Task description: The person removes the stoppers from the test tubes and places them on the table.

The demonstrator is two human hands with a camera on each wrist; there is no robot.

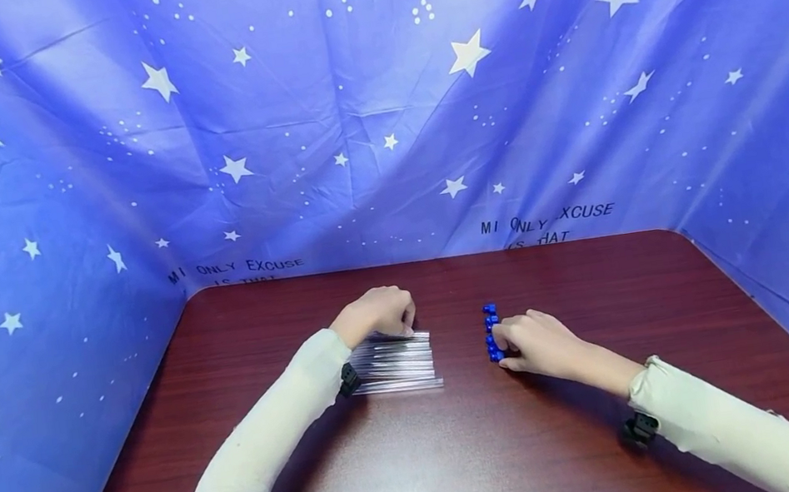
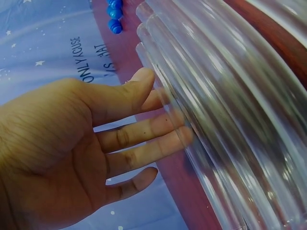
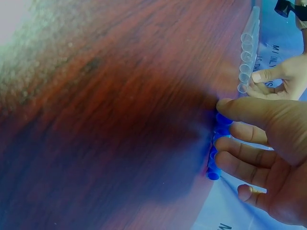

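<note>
A row of clear plastic tubes [image 1: 396, 363] lies side by side on the table. At the far edge of this row my left hand [image 1: 377, 314] touches the outermost tube. Its fingers show through the clear wall in the left wrist view, while the thumb stays on the near side, slightly apart. To the right, small blue plastic pieces with round ends [image 1: 490, 321] stand in a line. My right hand [image 1: 539, 343] pinches the nearest blue piece [image 3: 223, 119] between thumb and index finger; its other fingers lie along the line, partly hiding it.
The dark red wooden table [image 1: 397, 481] has rounded far corners. A blue curtain with white stars [image 1: 346, 118] hangs behind it and along both sides. Bare tabletop separates the tubes from the blue pieces. Black wrist cameras [image 1: 640, 428] sit below the pale sleeves.
</note>
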